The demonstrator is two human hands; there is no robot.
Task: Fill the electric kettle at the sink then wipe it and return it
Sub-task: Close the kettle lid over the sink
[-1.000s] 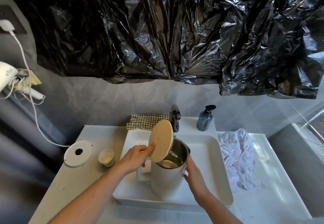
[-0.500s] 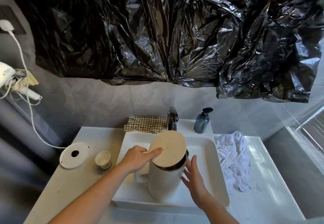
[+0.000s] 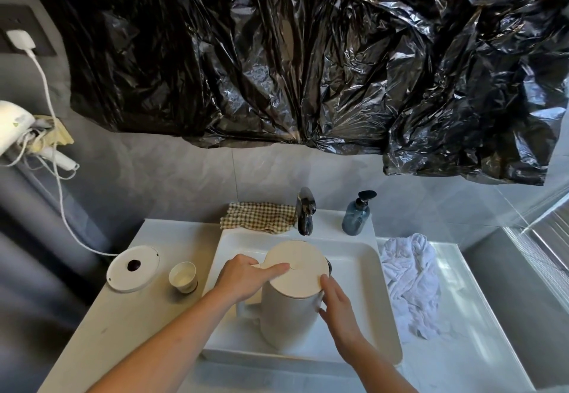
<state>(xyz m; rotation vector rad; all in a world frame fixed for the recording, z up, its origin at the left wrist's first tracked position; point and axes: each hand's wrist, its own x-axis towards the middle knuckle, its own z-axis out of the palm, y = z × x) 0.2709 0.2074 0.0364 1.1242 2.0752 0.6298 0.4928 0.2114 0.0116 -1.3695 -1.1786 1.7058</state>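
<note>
Right hand [image 3: 337, 306]: nearest the camera, fingers together and laid flat against the right side of the kettle's upper wall, the fingertips at the lid's rim; pressed on it, not wrapped round it.
Left hand [image 3: 243, 278]: reaches in from the left, forefinger stretched out across the lid, the other fingers curled above the handle; whether they grip the handle I cannot tell.
Kettle [image 3: 286, 315]: white, upright, standing in the basin's near-left part, handle pointing left toward the person's left arm.
Lid [image 3: 294, 269]: round, cream, lying flat and shut on top of the kettle.
Sink [image 3: 360, 275]: white rectangular basin set in the middle of the counter.
Paper cup [image 3: 183, 277]: small, upright, on the counter just left of the basin.
Kettle base [image 3: 134, 268]: white disc with a dark centre, left of the cup, its white cord running up the wall to a plug.
White towel [image 3: 411, 282]: crumpled on the counter right of the basin.
Faucet [image 3: 305, 211]: dark, behind the basin at its back edge.
Checked cloth [image 3: 258, 217]: folded, just left of the faucet.
Soap bottle [image 3: 356, 215]: blue pump bottle, right of the faucet.
Black plastic sheet [image 3: 308, 54]: crinkled, hung across the wall above.
</note>
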